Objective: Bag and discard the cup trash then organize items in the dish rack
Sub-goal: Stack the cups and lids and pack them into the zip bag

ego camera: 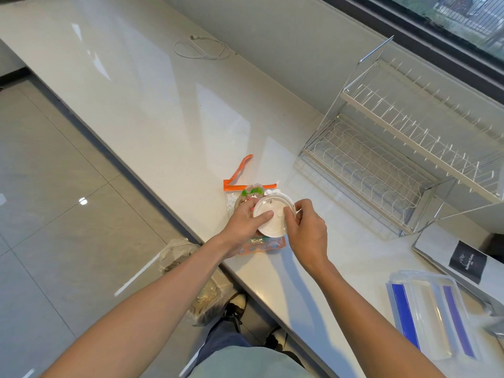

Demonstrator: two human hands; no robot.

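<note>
A paper cup with a white plastic lid (272, 217) stands at the counter's front edge, on a clear zip bag with an orange strip (240, 170). My left hand (242, 227) grips the cup's side, thumb lying on the lid. My right hand (306, 230) pinches the lid's right rim. Green and white scraps (252, 191) show behind the cup, inside the bag. The empty two-tier wire dish rack (403, 148) stands to the right by the window.
A clear lidded container with blue strips (431, 312) lies at the near right, beside a white packet with a black label (467, 261). A white cable (201, 47) is coiled far back. A plastic bag of rubbish (191, 274) sits on the floor below the counter edge.
</note>
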